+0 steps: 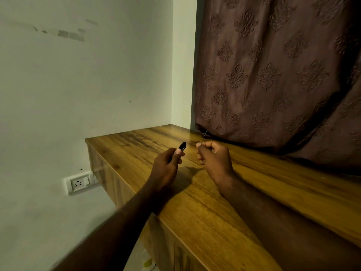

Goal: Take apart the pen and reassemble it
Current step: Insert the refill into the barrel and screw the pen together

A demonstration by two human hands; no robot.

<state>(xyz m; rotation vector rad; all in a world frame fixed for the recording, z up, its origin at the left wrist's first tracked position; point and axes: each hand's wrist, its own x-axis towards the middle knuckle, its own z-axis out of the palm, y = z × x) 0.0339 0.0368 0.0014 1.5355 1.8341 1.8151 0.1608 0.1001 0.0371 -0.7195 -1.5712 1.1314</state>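
Observation:
My left hand [166, 167] grips a black pen body [182, 146] above the wooden counter; its dark end pokes up past my thumb and the rest is hidden in my fist. My right hand [213, 156] is closed on a thin, pale refill [204, 136], which sticks up and slightly right from between thumb and forefinger. The two hands are a short gap apart, and the pen body and refill do not touch.
The wooden counter [195, 192] runs from the corner toward me, its left edge dropping to cabinet fronts. A brown patterned curtain [273, 75] hangs onto the counter's back right. A wall socket [80, 182] sits low on the left wall.

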